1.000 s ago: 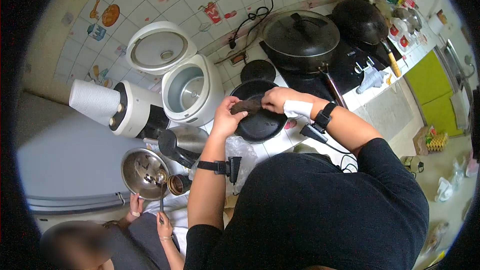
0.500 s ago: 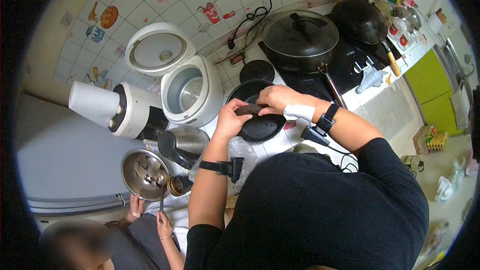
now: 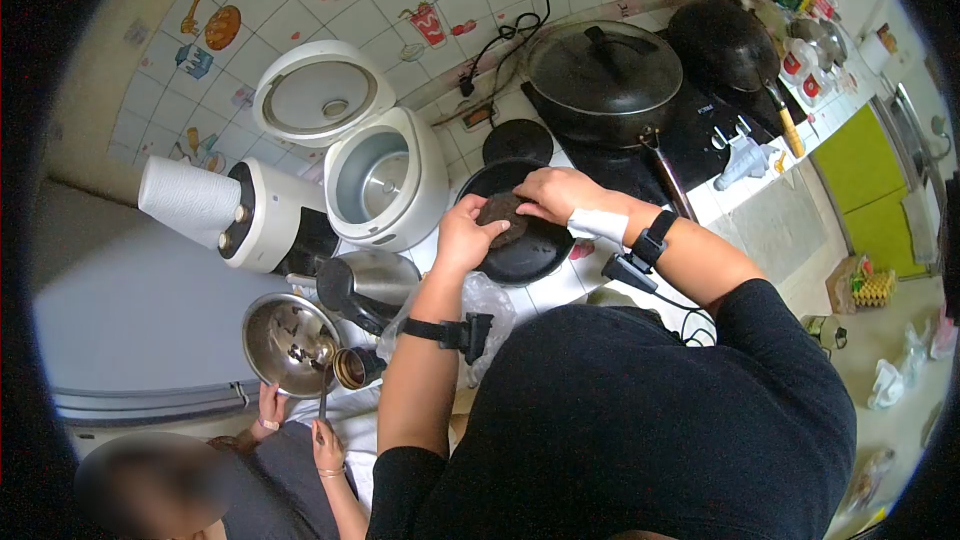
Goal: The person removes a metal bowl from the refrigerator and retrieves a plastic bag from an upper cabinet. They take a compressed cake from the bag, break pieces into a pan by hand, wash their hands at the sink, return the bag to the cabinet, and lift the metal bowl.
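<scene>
While over a black pan (image 3: 528, 262), left hand (image 3: 465, 237) and right hand (image 3: 556, 196), each grip tight on a dark piece (image 3: 505, 222).

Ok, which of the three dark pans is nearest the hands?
The open pan below the left hand and right hand, beside the rice cooker; the lidded pan and the wok with the yellowish handle both stand farther off.

There is one brown slab (image 3: 504, 218) and one kettle (image 3: 382, 279)
</scene>
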Tool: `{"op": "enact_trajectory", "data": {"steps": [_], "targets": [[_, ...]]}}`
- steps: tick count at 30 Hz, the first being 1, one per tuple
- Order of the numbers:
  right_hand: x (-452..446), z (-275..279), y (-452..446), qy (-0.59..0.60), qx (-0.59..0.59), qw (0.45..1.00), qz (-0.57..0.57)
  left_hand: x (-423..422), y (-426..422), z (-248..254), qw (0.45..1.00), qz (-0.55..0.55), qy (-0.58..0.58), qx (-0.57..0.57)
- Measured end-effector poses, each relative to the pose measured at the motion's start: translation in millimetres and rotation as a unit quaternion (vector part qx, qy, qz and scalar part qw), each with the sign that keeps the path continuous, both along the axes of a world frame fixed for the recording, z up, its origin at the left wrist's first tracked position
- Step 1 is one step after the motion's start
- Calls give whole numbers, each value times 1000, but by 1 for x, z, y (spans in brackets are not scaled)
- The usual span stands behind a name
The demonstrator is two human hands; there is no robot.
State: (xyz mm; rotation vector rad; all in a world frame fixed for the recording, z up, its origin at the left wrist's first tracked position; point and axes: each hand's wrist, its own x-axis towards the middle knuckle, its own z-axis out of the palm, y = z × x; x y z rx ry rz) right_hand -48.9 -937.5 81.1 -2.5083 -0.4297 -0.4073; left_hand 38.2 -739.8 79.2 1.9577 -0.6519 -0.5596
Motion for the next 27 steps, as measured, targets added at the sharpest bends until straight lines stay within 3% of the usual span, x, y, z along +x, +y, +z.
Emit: {"op": "enact_trajectory", "data": {"steps": [4, 11, 16, 21, 27], "targets": [[1, 9, -2, 12, -73, 997, -6, 2, 0, -9, 999, 27, -16, 26], [9, 6, 1, 13, -84, 996, -7, -1, -5, -15, 999, 32, -34, 27], [14, 3, 0, 65, 14, 997, -34, -4, -5, -11, 998, 36, -46, 30], [18, -4, 1, 30, 48, 998, -15, -3, -6, -15, 997, 37, -59, 37], [15, -6, 4, 43, 79, 996, 13, 1, -4, -6, 979, 65, -133, 140]]}}
